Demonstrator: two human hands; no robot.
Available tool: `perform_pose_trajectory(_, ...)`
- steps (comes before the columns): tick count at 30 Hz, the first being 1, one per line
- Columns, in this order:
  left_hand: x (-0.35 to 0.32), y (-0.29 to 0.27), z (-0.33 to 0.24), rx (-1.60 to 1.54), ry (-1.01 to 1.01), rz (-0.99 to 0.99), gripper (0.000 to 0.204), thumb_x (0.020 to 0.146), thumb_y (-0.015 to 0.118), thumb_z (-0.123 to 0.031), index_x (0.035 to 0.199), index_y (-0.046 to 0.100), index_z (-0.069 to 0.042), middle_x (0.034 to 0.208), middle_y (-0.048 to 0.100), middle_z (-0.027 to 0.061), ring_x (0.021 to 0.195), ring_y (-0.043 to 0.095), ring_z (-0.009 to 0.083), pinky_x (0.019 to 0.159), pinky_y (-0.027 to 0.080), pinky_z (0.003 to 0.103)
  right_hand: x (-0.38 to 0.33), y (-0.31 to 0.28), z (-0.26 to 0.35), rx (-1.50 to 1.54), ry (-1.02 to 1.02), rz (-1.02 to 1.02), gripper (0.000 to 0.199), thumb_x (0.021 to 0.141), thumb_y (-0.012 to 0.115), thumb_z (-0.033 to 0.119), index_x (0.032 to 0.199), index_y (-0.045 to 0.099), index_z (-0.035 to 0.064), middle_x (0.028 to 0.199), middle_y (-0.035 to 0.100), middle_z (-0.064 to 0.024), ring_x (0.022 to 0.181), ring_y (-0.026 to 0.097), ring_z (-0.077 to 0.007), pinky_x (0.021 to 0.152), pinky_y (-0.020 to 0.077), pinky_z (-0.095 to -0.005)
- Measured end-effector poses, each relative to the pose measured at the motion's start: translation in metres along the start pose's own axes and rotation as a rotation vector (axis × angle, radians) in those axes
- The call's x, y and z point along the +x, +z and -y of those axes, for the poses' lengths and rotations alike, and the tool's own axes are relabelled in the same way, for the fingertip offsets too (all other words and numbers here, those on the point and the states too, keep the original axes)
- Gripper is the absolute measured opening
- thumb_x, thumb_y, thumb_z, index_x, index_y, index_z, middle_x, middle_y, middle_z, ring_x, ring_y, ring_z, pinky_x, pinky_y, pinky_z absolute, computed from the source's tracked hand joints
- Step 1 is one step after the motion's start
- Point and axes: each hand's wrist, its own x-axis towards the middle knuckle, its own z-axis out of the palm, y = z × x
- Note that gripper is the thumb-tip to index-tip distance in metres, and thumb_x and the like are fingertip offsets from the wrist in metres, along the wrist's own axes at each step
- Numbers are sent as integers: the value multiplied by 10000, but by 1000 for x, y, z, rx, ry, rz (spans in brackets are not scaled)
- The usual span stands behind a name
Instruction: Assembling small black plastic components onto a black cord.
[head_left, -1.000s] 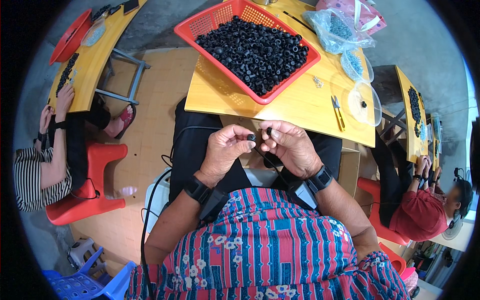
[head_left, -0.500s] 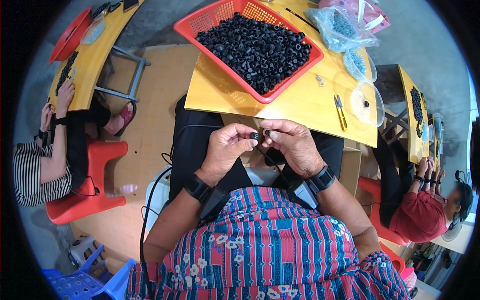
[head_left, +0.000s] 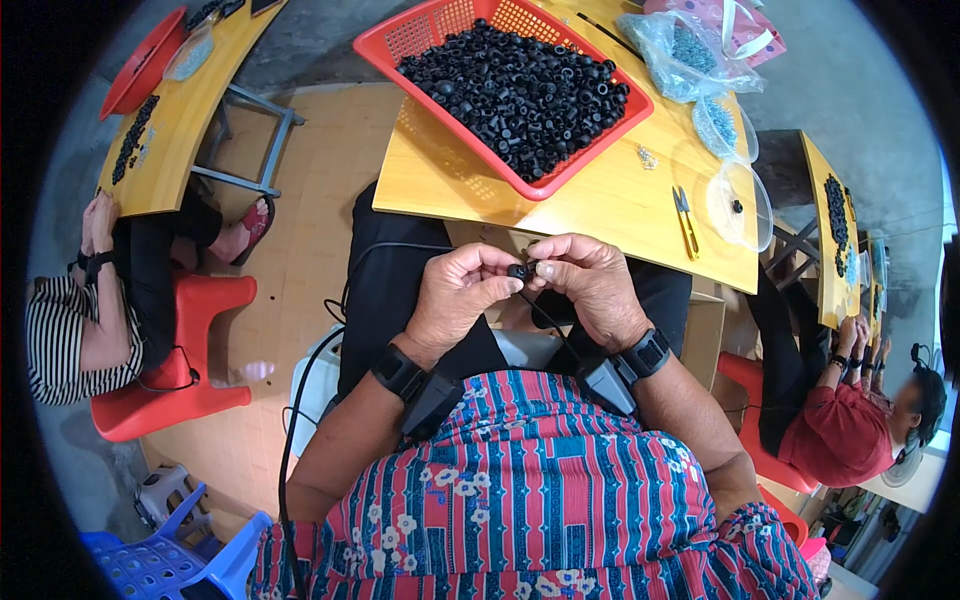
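Observation:
Over my lap, just off the table's front edge, my two hands meet. My left hand [head_left: 455, 298] pinches a small round black cap-like part [head_left: 516, 271] between thumb and forefinger. Against its right side, my right hand [head_left: 592, 288] is closed with thumb and fingers on another small dark piece, mostly hidden by the fingertips. The two pieces touch or nearly touch; I cannot tell if they are joined. Beyond my hands, a red plastic basket [head_left: 537, 192] holds a heap of similar black parts [head_left: 515, 95].
On the yellow table [head_left: 440, 190] lie yellow-handled thread snips [head_left: 686, 222], a little pile of tiny pieces [head_left: 647, 158], a clear lid [head_left: 727, 212] with one black part, a bowl [head_left: 716, 128] of clear bits and a plastic bag [head_left: 690, 60]. Cables hang by my arms. Co-workers sit left and right.
My hands have drawn together, bringing the two small pieces up against each other. The co-worker at the left has pulled both hands back to the table's edge.

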Motion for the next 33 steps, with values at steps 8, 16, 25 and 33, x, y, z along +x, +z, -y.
perform_pose_trajectory(8, -2, 0, -1, 6, 9, 17, 176, 818, 708, 2, 978, 636, -6, 887, 645, 9, 806, 587, 55, 742, 498, 204, -2, 1, 1, -77, -15, 8, 142, 857, 642, -19, 995, 667, 3, 865, 676, -33, 757, 626, -82, 700, 532, -219)
perform_pose_trajectory(16, -2, 0, -1, 43, 30, 15, 175, 811, 715, 1, 967, 636, -5, 889, 651, 12, 810, 601, 59, 742, 506, 206, -3, 1, 2, -161, -42, 9, 133, 860, 636, -18, 987, 670, 4, 869, 679, -29, 761, 624, -75, 696, 528, -218)
perform_pose_trajectory(25, -3, 0, -2, 70, 28, 10, 168, 809, 715, 5, 957, 636, -4, 889, 653, 16, 806, 606, 60, 741, 512, 207, -4, 2, 0, -185, -77, 12, 136, 859, 630, -27, 985, 674, 3, 874, 679, -28, 768, 621, -75, 702, 519, -214)
perform_pose_trajectory(33, -3, -1, 1, 135, 28, 10, 173, 801, 725, 5, 949, 637, -5, 868, 645, 9, 789, 598, 52, 720, 514, 204, -3, 2, -1, -296, -138, 10, 126, 856, 637, -24, 971, 678, 4, 867, 677, -11, 778, 601, -58, 716, 499, -206)
